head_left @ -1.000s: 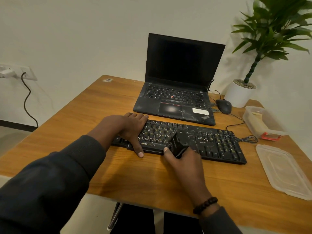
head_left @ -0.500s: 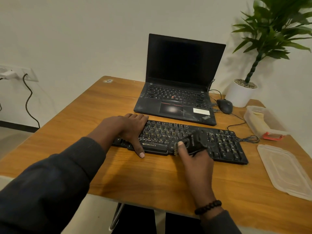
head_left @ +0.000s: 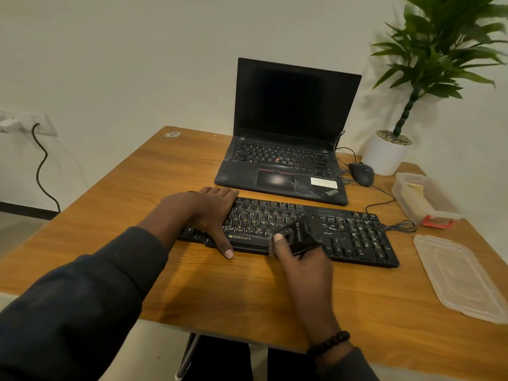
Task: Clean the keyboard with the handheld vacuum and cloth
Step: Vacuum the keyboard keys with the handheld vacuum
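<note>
A black Zebronics keyboard [head_left: 354, 237] lies across the wooden table [head_left: 247, 292], in front of me. My left hand [head_left: 206, 213] rests flat on the keyboard's left end, fingers spread over the keys and thumb over the front edge. My right hand [head_left: 302, 268] grips a small black handheld vacuum [head_left: 298, 233] and holds it against the keys near the keyboard's middle. I see no cloth.
An open black laptop [head_left: 286, 149] stands just behind the keyboard. At the right are a black mouse [head_left: 361, 173], a potted plant [head_left: 390, 152], a clear plastic box [head_left: 423, 199] and its lid [head_left: 461, 279]. The keyboard's cable is coiled by the box.
My right hand swept the vacuum rightward along the keys, then came back a little to the left. My left hand stayed on the keyboard's left end.
</note>
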